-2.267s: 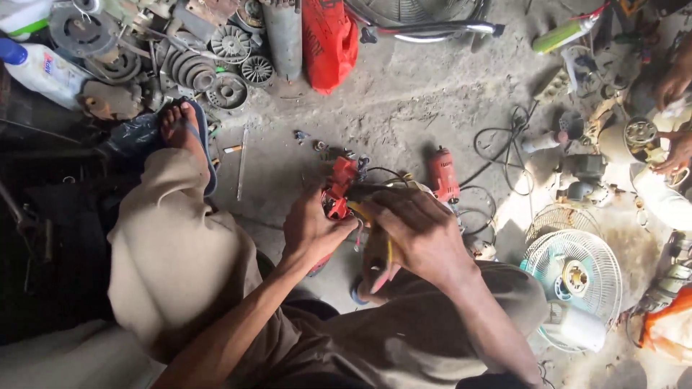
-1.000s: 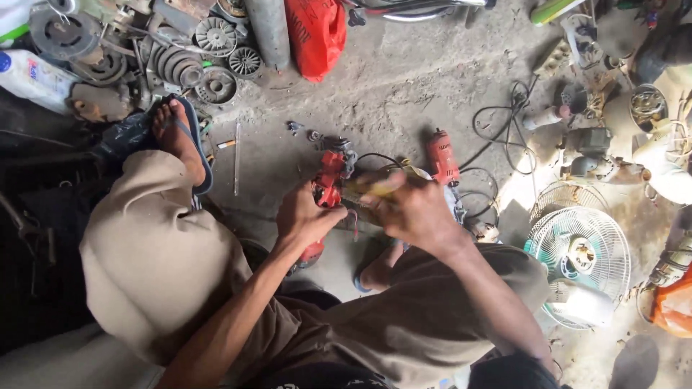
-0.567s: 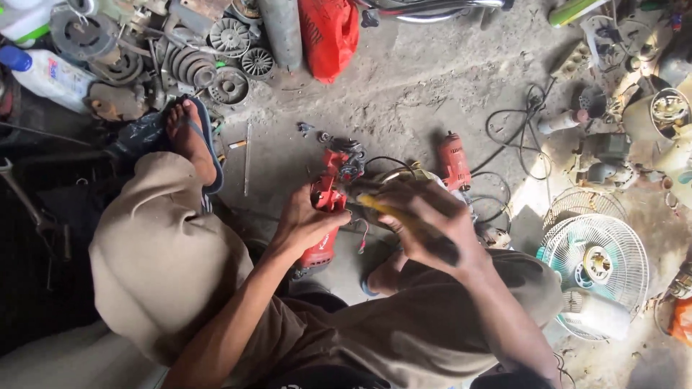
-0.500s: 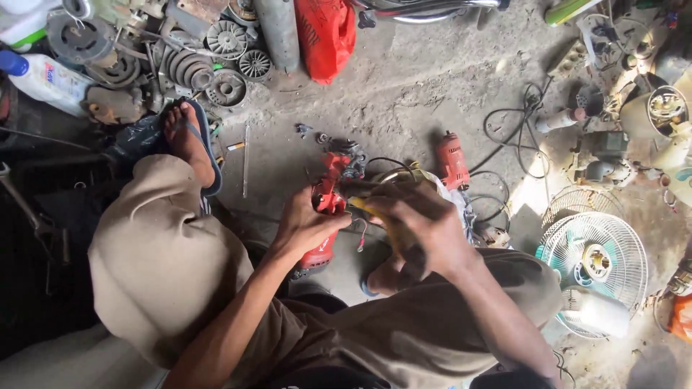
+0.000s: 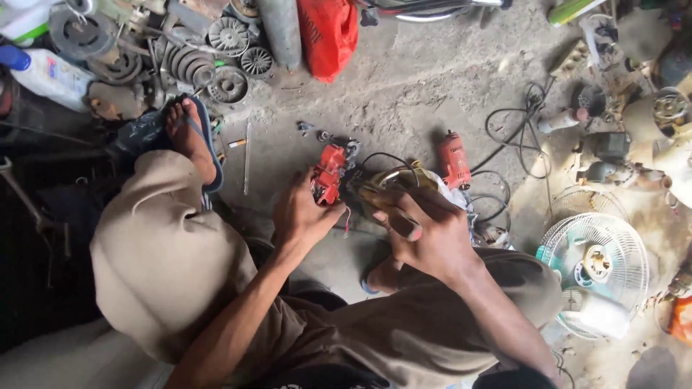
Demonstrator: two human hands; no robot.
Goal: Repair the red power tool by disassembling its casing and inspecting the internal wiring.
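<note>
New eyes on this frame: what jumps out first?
Dead centre, the left hand grips a red power-tool body while the right hand works a yellowish part against it. A red plastic bag hangs at top centre, and a white fan guard lies at lower right on the dusty concrete floor.

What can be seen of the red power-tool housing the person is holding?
The red tool housing looks like moulded plastic, dusty and scuffed, with dark parts at its far end and thin wires trailing from its near end. It is held just above the concrete floor, its long axis pointing away from the person. The left hand grips its near end; the right hand works beside it.
</note>
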